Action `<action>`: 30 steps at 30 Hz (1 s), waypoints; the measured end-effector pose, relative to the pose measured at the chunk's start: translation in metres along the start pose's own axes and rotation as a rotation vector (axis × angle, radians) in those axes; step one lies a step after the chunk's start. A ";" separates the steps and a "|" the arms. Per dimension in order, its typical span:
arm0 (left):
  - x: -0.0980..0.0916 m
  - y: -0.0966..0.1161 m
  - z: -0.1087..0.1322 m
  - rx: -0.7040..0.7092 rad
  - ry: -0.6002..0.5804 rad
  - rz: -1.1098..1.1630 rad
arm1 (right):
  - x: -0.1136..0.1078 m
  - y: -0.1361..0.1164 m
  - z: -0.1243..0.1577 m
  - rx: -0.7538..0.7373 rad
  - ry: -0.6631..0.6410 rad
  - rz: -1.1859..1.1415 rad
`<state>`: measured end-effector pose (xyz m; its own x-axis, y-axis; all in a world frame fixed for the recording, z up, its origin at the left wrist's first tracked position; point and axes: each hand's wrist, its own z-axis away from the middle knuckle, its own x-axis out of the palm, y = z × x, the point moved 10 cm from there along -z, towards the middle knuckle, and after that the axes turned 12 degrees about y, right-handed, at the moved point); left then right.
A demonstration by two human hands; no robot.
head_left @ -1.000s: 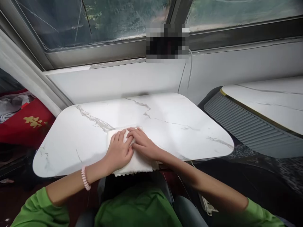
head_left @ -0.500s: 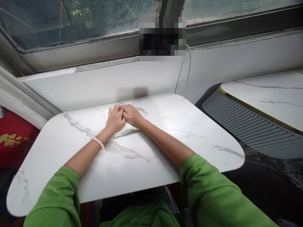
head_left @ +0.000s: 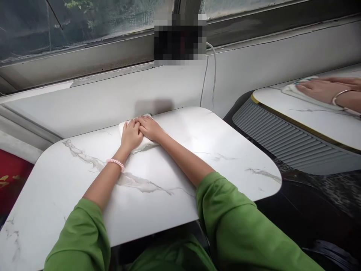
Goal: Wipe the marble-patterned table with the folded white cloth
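Observation:
A white cloth [head_left: 146, 145] lies flat on the white marbled table [head_left: 158, 210], close to its far edge by the wall. On the cloth's left part rests my left hand [head_left: 131, 135], palm down with fingers spread; a pink coiled band is round that wrist. My right hand [head_left: 150, 129] lies palm down on the cloth just to the right, its fingertips touching or overlapping the left hand's fingers. The undersides of both hands are hidden.
At the right, another person's hands [head_left: 324, 89] press a white cloth on a second marbled table [head_left: 332, 128] with a ribbed side. Behind my table stand a white wall [head_left: 113, 98] and windows. A white cable [head_left: 215, 75] hangs there. Something red [head_left: 14, 177] is at the left.
The other person's hands and cloth have come into view at the right. The whole view has shifted, so my table sits further left. My hands remain on the cloth.

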<state>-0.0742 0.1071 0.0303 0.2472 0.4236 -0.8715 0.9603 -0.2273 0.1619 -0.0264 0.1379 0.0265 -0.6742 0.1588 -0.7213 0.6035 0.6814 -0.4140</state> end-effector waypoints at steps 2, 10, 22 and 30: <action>-0.003 0.014 0.016 -0.009 -0.033 0.003 | -0.008 -0.004 0.018 0.015 -0.012 0.007; -0.014 0.124 0.096 -0.045 -0.111 0.077 | -0.082 -0.012 0.132 -0.015 -0.050 -0.076; 0.000 0.290 0.134 0.290 -0.198 0.213 | -0.205 0.041 0.268 0.202 0.078 0.055; 0.032 0.333 0.092 0.338 -0.172 0.255 | -0.233 0.102 0.263 0.227 0.066 0.153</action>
<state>0.2412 -0.0358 0.0134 0.4178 0.1717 -0.8922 0.7683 -0.5910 0.2460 0.3046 -0.0176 0.0066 -0.5898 0.2987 -0.7503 0.7753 0.4694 -0.4226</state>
